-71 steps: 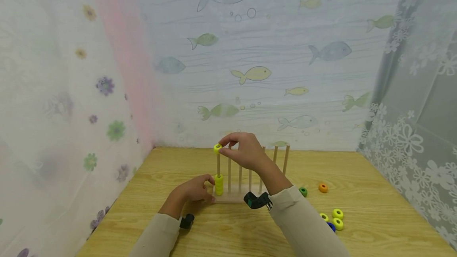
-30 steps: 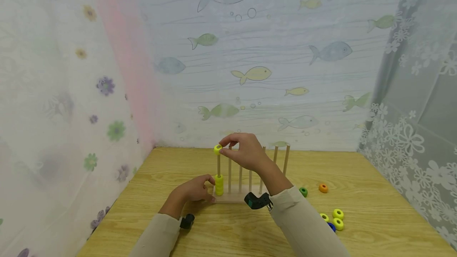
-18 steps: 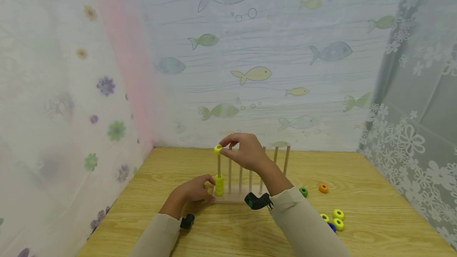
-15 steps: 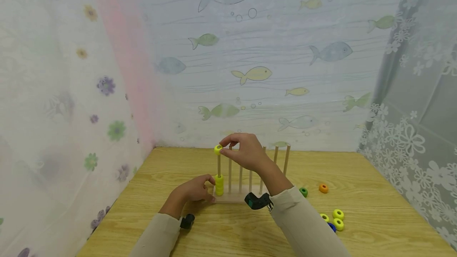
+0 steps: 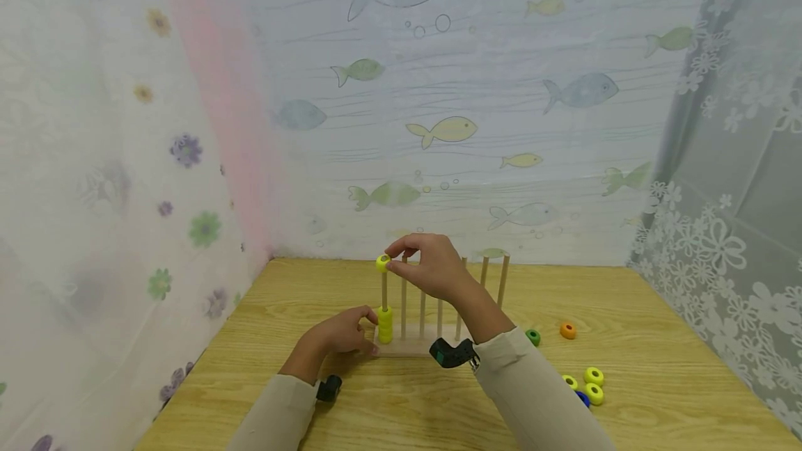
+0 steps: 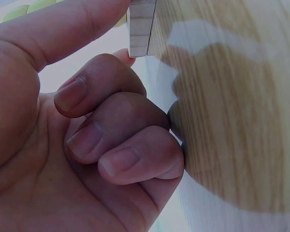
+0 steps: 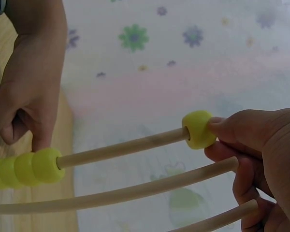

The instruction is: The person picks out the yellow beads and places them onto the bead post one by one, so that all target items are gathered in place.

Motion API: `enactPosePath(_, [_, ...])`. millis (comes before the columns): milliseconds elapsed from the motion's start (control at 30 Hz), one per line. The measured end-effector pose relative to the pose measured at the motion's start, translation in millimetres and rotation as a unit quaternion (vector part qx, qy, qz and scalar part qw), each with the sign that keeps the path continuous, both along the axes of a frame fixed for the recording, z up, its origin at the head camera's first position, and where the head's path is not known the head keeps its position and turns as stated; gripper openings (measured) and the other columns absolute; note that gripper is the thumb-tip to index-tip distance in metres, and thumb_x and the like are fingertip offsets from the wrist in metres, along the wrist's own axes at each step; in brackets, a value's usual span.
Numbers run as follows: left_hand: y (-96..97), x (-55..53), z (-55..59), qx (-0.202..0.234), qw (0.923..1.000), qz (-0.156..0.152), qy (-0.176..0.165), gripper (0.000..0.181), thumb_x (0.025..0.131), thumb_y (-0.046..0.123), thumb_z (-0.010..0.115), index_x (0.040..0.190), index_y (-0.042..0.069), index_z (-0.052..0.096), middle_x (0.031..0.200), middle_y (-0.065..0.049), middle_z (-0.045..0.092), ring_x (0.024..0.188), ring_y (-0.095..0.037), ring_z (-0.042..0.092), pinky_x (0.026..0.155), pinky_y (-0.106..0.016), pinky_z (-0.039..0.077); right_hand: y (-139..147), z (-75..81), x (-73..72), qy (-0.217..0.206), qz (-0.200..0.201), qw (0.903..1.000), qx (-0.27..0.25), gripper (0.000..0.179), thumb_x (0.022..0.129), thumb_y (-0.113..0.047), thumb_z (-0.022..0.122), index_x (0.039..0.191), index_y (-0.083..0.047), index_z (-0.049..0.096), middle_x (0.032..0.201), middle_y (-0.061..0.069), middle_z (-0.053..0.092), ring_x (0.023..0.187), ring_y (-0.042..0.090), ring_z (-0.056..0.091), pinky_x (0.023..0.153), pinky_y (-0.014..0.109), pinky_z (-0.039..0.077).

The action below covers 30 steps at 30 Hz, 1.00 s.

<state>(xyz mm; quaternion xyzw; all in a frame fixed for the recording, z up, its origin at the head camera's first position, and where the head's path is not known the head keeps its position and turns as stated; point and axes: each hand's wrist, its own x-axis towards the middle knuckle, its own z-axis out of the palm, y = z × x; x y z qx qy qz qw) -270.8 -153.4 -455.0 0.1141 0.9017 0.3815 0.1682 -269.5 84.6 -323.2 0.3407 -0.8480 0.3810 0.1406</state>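
A wooden peg rack (image 5: 404, 349) with several upright pegs stands on the table. On its leftmost peg sits a low stack of yellow beads (image 5: 385, 326). Thumb and fingertip of my right hand (image 5: 434, 271) pinch another yellow bead (image 7: 199, 129) at the top of that peg; the right wrist view shows the peg's tip inside the bead's hole. My left hand (image 5: 337, 333) grips the rack's left end, one finger beside the bead stack. In the left wrist view, its other fingers (image 6: 121, 108) are curled into the palm. The right forearm hides part of the rack.
Right of the rack lie a green bead (image 5: 532, 337) and an orange bead (image 5: 567, 330). Nearer the front, several yellow beads (image 5: 594, 393) sit close to a blue bead (image 5: 584, 399), partly behind the right sleeve. Patterned curtains (image 5: 401, 124) enclose the wooden table (image 5: 677, 381).
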Motion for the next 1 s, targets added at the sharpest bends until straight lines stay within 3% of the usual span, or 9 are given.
enactPosePath(733, [-0.5, -0.9, -1.6, 0.003, 1.0000, -0.002, 0.002, 0.050, 0.086, 0.024, 0.087, 0.125, 0.015, 0.057, 0.069, -0.001, 0.051, 0.062, -0.017, 0.044, 0.060, -0.032, 0.038, 1.2, -3.5, -3.1, 0.015, 0.010, 0.9997, -0.015, 0.013, 0.098, -0.028, 0.074, 0.108, -0.022, 0.080, 0.106, -0.010, 0.076, 0.094, 0.009, 0.065, 0.078, 0.035, 0.054])
enactPosePath(1000, [-0.2, -0.5, -0.6, 0.004, 1.0000, -0.004, 0.001, 0.050, 0.086, 0.023, 0.087, 0.126, 0.015, 0.057, 0.071, -0.002, 0.050, 0.063, -0.018, 0.043, 0.061, -0.033, 0.038, 8.1, -1.4, -0.6, 0.088, 0.022, 0.9955, -0.028, 0.013, 0.098, -0.021, 0.074, 0.109, -0.019, 0.080, 0.108, -0.008, 0.077, 0.090, 0.007, 0.067, 0.070, 0.030, 0.053])
